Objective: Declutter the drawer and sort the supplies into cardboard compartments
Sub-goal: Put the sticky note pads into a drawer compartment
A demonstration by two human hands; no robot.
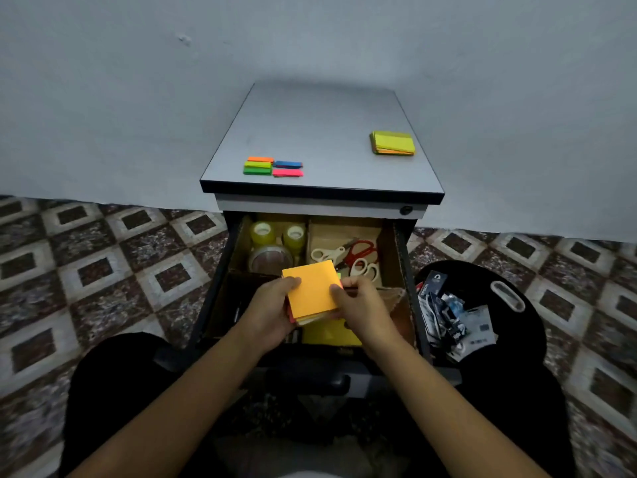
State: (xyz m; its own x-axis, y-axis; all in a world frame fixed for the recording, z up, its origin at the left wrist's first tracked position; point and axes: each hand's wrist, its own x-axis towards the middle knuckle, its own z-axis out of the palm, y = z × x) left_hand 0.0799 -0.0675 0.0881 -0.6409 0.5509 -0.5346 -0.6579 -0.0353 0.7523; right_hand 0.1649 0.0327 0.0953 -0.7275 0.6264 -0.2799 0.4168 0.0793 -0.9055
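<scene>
Now the left hand and right hand pinch one stack of sticky notes by its side edges, above the open drawer; behind it, three tape rolls and three scissors fill two cardboard compartments.

Cabinet top: flag strips clustered near the front-left corner; a note pad set near the right edge, well apart from them.

Drawer found open below the top's front edge.

Rear-left compartment: tape rolls stood side by side, a larger roll before them.

Rear-right compartment: scissors piled together.

A note stack is held over the drawer's middle, left hand at its left edge, right hand at its right. Beneath it, in the front compartment, a second pad is laid flat.

On the floor right of the drawer, what is taken to be a bin is noted, packaging in it.
</scene>
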